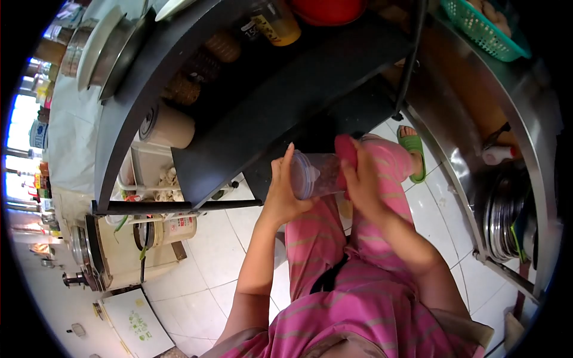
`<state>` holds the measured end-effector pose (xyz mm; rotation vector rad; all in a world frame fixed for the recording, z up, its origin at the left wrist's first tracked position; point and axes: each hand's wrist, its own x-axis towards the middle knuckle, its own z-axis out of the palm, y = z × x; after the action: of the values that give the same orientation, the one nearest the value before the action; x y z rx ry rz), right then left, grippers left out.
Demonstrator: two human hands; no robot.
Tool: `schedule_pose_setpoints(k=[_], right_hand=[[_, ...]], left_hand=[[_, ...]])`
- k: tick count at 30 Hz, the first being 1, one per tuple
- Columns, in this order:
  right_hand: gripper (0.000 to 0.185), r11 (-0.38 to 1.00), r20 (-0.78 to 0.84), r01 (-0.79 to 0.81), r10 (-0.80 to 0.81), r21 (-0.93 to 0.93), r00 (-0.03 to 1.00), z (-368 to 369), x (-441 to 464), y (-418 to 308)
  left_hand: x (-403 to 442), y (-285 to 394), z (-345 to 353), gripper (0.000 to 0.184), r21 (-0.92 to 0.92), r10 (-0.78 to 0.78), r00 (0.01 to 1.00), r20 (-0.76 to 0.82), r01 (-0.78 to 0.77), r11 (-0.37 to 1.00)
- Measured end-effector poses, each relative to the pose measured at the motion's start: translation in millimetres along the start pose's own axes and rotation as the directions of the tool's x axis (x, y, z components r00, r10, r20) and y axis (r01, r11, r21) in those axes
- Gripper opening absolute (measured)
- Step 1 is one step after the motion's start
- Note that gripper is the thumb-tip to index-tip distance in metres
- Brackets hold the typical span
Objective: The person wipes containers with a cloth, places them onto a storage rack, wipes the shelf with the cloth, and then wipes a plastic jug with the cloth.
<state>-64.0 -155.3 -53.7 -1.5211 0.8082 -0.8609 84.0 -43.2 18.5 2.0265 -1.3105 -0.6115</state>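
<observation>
Between my two hands, a clear plastic jar (322,174) lies on its side above my knees, with a pale bluish round end facing left. My left hand (280,194) grips that end, thumb below and index finger stretched up along the rim. At the jar's right end is a pinkish-red round lid (346,156). My right hand (365,188) is wrapped on the lid and slightly blurred. I cannot tell whether the lid is tight or loose. What is inside the jar shows only dimly.
A dark shelf (286,113) stands in front, holding several jars, a white tub (170,125) and a red bowl (328,9). On the right, a steel rack (507,89) carries a green basket (489,30) and stacked metal plates (504,218). A white tiled floor (206,256) lies below.
</observation>
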Motion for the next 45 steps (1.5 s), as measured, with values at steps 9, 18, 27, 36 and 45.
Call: schedule_pose_setpoints(k=[9, 18, 27, 36, 45], right_hand=[[0.05, 0.802, 0.251, 0.502, -0.438, -0.323, 0.863, 0.7, 2.8, -15.6], [0.054, 0.934, 0.213, 0.285, -0.24, -0.215, 0.947, -15.8, -26.5, -17.4], [0.058, 0.917, 0.367, 0.372, -0.299, -0.147, 0.881, -11.3, 22.1, -23.3], [0.051, 0.903, 0.317, 0.374, -0.298, -0.212, 0.9, -12.0, -28.7, -34.2], [0.055, 0.836, 0.249, 0.426, -0.356, -0.347, 0.901, -38.2, 0.9, 3.8]], left_hand=[[6.7, 4.8, 6.0, 0.107, -0.089, -0.191, 0.98, -0.051, 0.186, 0.978], [-0.2, 3.8, -14.9, 0.125, -0.059, 0.138, 0.98, 0.142, -0.131, 0.99], [6.4, -0.8, 3.0, 0.115, -0.053, 0.024, 0.999, -0.035, -0.026, 0.998], [20.2, -29.4, 24.6, 0.107, -0.212, -0.112, 0.985, -0.132, 0.082, 0.974], [-2.9, -23.7, 38.1, 0.098, -0.619, -0.297, 0.919, -0.259, 0.078, 0.782]])
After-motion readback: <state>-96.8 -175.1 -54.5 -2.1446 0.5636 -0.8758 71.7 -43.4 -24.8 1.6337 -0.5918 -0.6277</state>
